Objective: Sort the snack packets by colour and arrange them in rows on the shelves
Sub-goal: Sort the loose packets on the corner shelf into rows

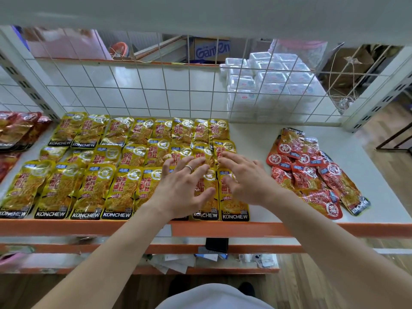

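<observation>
Yellow snack packets (93, 166) lie in three overlapping rows across the white shelf (252, 139), from its left side to the middle. A loose heap of red snack packets (312, 172) sits on the shelf's right half. My left hand (182, 186) lies flat with spread fingers over the right end of the yellow rows. My right hand (243, 177) rests beside it, fingers straight, on the last yellow packets of the front and middle rows. Neither hand grips a packet.
More red packets (15, 130) are stacked in the neighbouring bay at far left. A white wire grid (156, 90) closes the shelf's back, with white plastic boxes (267, 85) behind it. An orange rail (223, 228) edges the shelf front; a lower shelf holds papers (178, 262).
</observation>
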